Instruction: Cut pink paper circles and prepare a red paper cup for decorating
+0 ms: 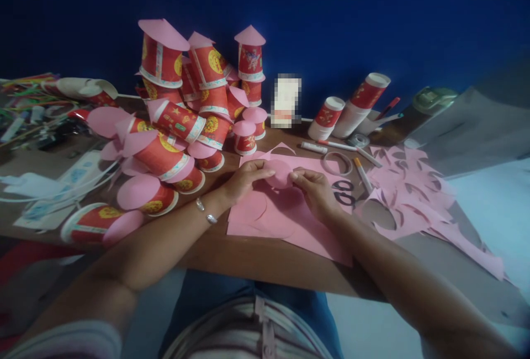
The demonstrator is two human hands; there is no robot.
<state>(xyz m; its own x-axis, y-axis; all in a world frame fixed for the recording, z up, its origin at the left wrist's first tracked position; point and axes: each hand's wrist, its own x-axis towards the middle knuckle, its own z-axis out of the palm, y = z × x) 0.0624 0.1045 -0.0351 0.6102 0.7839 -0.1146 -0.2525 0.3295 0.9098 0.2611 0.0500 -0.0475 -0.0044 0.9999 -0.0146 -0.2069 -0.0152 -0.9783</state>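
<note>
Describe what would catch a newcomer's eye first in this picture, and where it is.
Probably the red cups with pink tops, heaped left of centre in front of the dark blue wall. Next, at the centre, comes the round pink paper piece, pinched by the left hand and right hand above pink sheets. Then the pink scraps with curved cut-outs, spread on the right.
</note>
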